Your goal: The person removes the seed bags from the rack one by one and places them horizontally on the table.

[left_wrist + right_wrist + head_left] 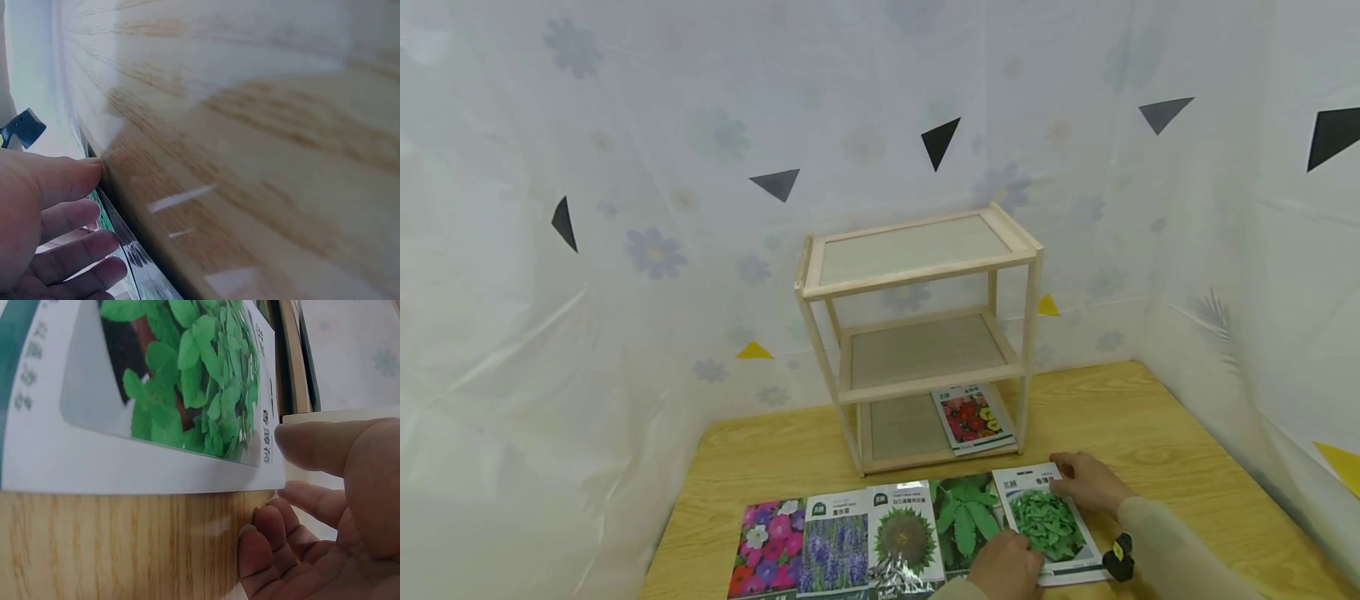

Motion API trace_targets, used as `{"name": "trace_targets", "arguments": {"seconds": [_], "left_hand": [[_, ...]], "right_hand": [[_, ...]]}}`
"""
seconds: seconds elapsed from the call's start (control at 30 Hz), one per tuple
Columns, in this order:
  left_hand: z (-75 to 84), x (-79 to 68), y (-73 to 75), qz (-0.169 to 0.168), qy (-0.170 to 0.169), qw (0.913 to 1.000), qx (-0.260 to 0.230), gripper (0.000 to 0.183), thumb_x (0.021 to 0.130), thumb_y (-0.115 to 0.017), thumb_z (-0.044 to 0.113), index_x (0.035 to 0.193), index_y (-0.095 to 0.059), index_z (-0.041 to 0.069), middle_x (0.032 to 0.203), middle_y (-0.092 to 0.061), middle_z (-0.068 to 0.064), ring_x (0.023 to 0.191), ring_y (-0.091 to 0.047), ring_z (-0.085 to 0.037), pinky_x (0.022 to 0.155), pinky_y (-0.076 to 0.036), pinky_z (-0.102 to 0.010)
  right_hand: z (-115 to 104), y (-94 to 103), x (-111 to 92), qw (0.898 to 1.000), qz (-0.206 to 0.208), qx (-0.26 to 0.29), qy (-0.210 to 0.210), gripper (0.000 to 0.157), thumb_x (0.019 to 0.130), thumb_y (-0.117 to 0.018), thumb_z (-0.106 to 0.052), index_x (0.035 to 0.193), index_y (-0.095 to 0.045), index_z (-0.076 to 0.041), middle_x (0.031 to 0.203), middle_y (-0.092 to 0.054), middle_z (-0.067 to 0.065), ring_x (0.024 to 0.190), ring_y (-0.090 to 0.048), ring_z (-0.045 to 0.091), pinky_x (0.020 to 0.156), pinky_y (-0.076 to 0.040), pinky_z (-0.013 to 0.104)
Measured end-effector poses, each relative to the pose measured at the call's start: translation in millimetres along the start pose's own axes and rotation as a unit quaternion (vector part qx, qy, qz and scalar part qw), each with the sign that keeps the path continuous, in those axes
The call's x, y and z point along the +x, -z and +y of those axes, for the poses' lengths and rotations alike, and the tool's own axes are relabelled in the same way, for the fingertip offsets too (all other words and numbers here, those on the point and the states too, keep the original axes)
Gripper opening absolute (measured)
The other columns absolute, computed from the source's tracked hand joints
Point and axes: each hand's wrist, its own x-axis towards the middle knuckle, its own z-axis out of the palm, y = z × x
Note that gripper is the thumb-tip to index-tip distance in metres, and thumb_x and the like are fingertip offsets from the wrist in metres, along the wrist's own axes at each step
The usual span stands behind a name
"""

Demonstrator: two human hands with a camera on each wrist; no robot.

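A white seed packet with a green mint-leaf picture [1048, 525] lies at the right end of a row of packets on the table. My right hand [1093, 483] pinches its upper right corner; the thumb [312, 444] shows beside the printed title. My left hand [1009, 567] touches the packet's lower left side with loosely bent fingers [81, 253]. Left of it lie a green-leaf packet [964, 517], a sunflower packet [906, 537], a purple-flower packet [835, 550] and a petunia-like packet [769, 542]. Part of the leaf packet is hidden by my left hand.
A three-tier wooden rack [917, 387] stands behind the row. On its bottom shelf a packet with red and yellow flowers [973, 421] leans at the right. The wooden table [1105, 408] meets a patterned white curtain [865, 100] at the back and sides.
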Motion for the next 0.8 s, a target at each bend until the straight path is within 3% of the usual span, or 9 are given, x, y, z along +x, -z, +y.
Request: {"name": "trace_targets", "arguments": {"seconds": [0.37,0.8], "left_hand": [[-3.0,-0.3,1.2,-0.023,-0.002,0.9995,-0.024,0.013,0.083,-0.064,0.042,0.087,-0.068,0.03,0.072,-0.053,0.017,0.066,-0.047,0.004,0.071,-0.039,-0.01],[0.4,-1.6,-0.7,-0.027,0.003,0.9996,-0.013,0.013,0.084,-0.063,0.044,0.084,-0.067,0.032,0.072,-0.054,0.018,0.065,-0.047,0.005,0.069,-0.039,-0.01]], "right_hand": [[0.3,-0.5,-0.3,1.0,0.003,-0.009,0.001,0.063,0.083,-0.067,-0.03,0.13,-0.046,0.005,0.126,-0.048,0.025,0.113,-0.047,0.04,0.085,-0.044,0.048],[-1.7,-0.2,-2.8,1.0,0.006,-0.002,0.011,0.059,0.084,-0.066,-0.027,0.129,-0.046,0.006,0.125,-0.048,0.024,0.113,-0.047,0.041,0.085,-0.044,0.048]]}}
